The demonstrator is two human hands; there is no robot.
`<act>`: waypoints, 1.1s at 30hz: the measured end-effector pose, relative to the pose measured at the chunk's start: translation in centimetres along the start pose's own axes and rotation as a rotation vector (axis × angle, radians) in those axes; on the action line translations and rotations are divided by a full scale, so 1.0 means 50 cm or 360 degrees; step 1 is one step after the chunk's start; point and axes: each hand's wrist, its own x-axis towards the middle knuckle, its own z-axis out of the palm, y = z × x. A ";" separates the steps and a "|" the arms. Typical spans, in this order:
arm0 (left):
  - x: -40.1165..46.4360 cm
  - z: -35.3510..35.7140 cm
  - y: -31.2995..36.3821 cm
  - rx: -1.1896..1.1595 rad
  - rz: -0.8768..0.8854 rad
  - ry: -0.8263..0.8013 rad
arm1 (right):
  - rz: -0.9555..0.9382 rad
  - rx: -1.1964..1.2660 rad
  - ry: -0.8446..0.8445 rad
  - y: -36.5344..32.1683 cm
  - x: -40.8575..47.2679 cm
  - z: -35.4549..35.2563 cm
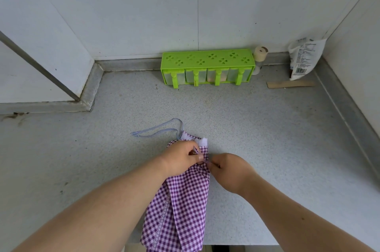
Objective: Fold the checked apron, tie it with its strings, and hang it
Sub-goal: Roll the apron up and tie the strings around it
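My two bare forearms reach forward from the lower corners and converge at centre. My left hand lies knuckles up, fingers curled, thumb and fingertips pinched together. My right hand sits just beside it, nearly touching, wrist bent inward, fingers curled under in a pinch toward the left hand.

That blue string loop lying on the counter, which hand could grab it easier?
Probably the left hand. The blue string loop lies up and to the left of the apron, on that hand's side. The right hand is pinching a string end on the other side.
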 end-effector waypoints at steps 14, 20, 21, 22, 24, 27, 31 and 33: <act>-0.014 0.009 -0.016 -0.0397 -0.0067 0.0091 | -0.0072 -0.0646 0.0009 0.015 -0.021 0.013; -0.012 0.012 -0.020 -0.0458 -0.0083 0.0169 | -0.0161 -0.0343 0.0181 -0.014 -0.025 0.013; -0.013 0.014 -0.019 -0.0449 -0.0073 0.0160 | -0.0140 -0.0210 0.0138 -0.017 -0.024 0.017; -0.013 0.016 -0.018 -0.0434 -0.0064 0.0151 | -0.0082 -0.0064 0.0110 -0.020 -0.024 0.018; -0.014 0.018 -0.013 -0.0402 -0.0040 0.0122 | 0.0125 0.0259 0.0059 -0.018 -0.019 0.014; -0.011 0.021 -0.012 -0.0346 -0.0021 0.0093 | 0.0402 0.0795 0.0002 -0.010 -0.013 0.003; -0.007 0.023 -0.012 -0.0260 -0.0018 0.0093 | 0.0462 0.1670 -0.0029 -0.009 -0.007 0.009; -0.006 0.025 -0.013 -0.0301 -0.0030 0.0094 | 0.0456 0.1747 0.0018 -0.013 -0.003 0.019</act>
